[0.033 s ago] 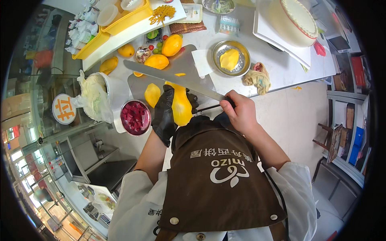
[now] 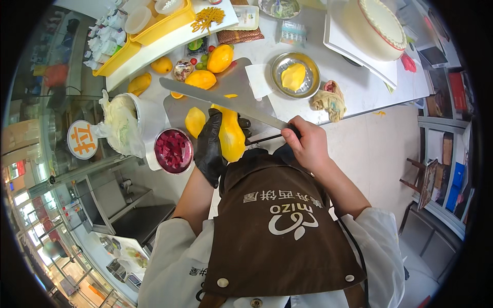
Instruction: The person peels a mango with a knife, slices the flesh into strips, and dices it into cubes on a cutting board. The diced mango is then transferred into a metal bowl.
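My left hand (image 2: pixel 210 143), in a black glove, grips a long peeled mango piece (image 2: pixel 232 137) upright at the board's near edge. My bare right hand (image 2: pixel 308 143) is closed on the black handle of a long knife (image 2: pixel 223 102), its blade slanting up-left over the grey cutting board (image 2: pixel 259 105). A cut mango slice (image 2: pixel 195 121) lies left of my gloved hand, and whole mangoes (image 2: pixel 220 58) sit behind the blade. A steel bowl (image 2: pixel 313 66) with a yellow piece is at right; a bowl of dark red cubes (image 2: pixel 172 150) is at lower left.
Behind are yellow trays (image 2: pixel 114 59) of bottles and containers, with grapes and red berries below. A bag-lined bucket (image 2: pixel 117 120) stands left, a crumpled cloth (image 2: pixel 329 102) right, and a white cake (image 2: pixel 373 28) at upper right. A wooden stool (image 2: pixel 426 182) and shelving line the right side.
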Demonstrator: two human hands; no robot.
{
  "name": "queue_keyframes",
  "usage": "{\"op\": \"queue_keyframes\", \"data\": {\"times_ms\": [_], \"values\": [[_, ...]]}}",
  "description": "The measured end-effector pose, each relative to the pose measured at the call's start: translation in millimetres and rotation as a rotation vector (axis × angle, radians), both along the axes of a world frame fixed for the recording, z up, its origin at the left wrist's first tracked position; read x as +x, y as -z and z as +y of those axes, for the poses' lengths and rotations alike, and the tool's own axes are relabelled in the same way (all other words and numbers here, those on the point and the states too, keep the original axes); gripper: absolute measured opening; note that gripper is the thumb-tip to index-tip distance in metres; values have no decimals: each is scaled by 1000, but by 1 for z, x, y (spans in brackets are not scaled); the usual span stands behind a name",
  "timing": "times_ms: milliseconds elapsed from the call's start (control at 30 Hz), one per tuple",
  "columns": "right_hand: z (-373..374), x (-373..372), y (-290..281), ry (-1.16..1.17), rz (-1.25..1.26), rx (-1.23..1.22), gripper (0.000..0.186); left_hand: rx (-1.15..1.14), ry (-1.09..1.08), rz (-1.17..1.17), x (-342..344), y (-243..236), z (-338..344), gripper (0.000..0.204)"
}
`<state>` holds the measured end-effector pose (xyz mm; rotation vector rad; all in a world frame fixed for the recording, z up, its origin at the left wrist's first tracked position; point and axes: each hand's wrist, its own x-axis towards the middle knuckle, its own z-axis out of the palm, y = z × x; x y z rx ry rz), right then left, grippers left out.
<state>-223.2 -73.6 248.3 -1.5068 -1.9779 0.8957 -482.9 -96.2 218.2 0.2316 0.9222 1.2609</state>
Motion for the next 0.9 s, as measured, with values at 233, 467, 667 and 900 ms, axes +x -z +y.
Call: {"op": "queue_keyframes", "data": {"times_ms": [233,467,667,900], "values": [[-1,-18,-5,-197,-133,205,43,-4,-64,-73,8,5,-2,46],[7,-18,2,-203,-250,357,49,-15,-147,-101,11,8,-7,46],[14,-5,3,-190,-305,312,48,-50,-269,-83,9,15,-7,46],[13,3,21,-189,-405,194,49,-162,-249,91,-2,53,-8,36]]}}
